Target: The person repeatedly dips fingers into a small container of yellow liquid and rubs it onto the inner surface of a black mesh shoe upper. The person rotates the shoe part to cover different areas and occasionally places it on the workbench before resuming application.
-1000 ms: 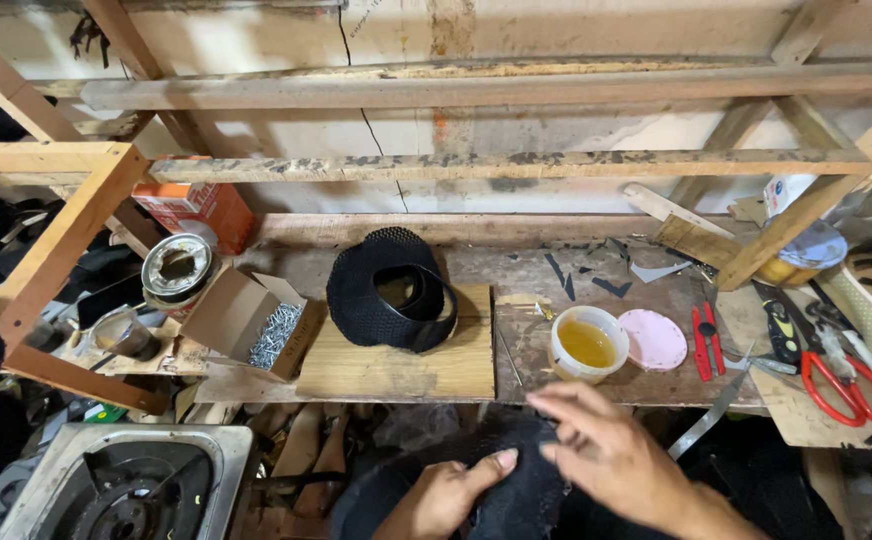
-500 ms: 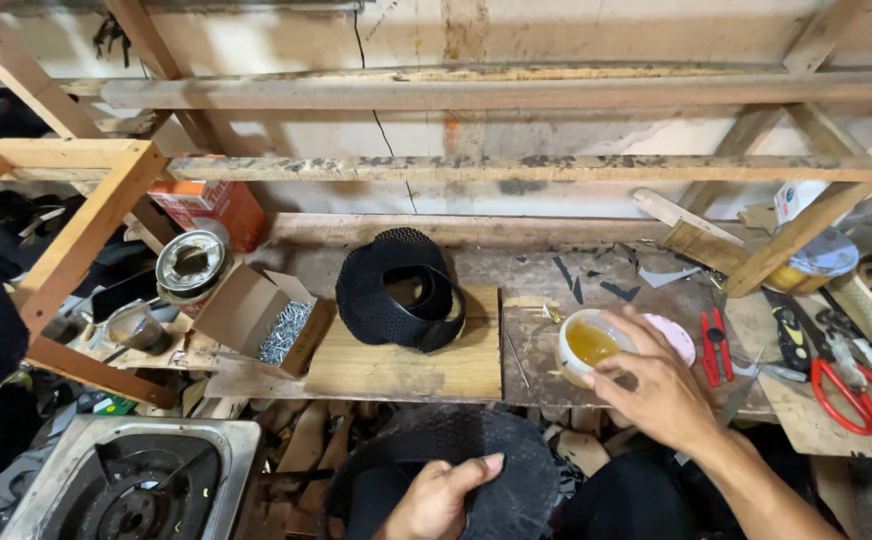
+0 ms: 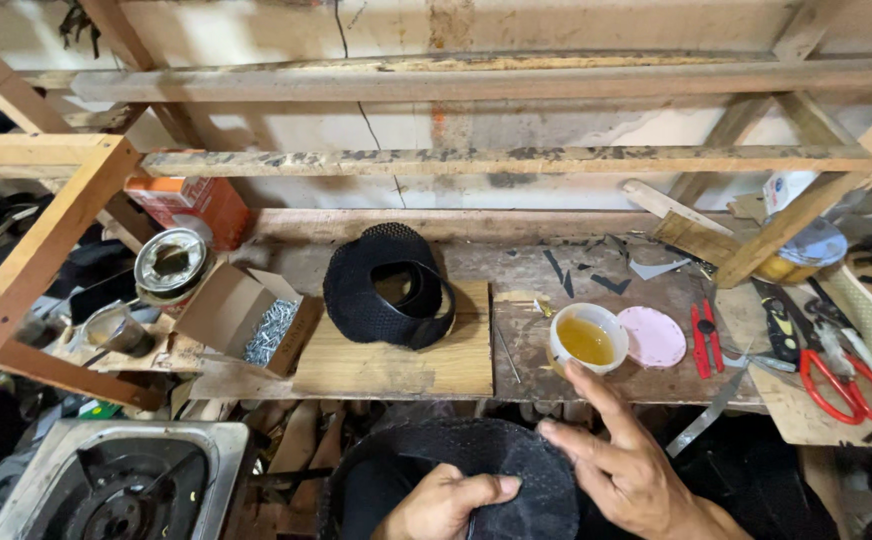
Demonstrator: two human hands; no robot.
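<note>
My left hand point(image 3: 446, 505) grips the rim of a round black mesh piece point(image 3: 486, 460) at the bottom of the view, thumb on top. My right hand point(image 3: 621, 465) hovers just right of it with fingers spread, one fingertip at the mesh edge and another reaching up toward a white cup of yellow liquid point(image 3: 588, 338). A pink lid point(image 3: 653, 336) lies beside the cup. A second black mesh form point(image 3: 388, 285) rests on a wooden board point(image 3: 396, 365) on the workbench.
An open cardboard box of small metal nails point(image 3: 251, 320), a metal tin point(image 3: 171, 262) and an orange box point(image 3: 196, 205) sit at the left. Red-handled scissors point(image 3: 841, 375) and red pliers point(image 3: 704, 338) lie right. A gas stove point(image 3: 121, 485) is below left. Wooden frame beams cross above.
My right hand went from the mesh piece to the cup of yellow liquid, then came back down toward the mesh edge. My left hand stayed on the mesh piece.
</note>
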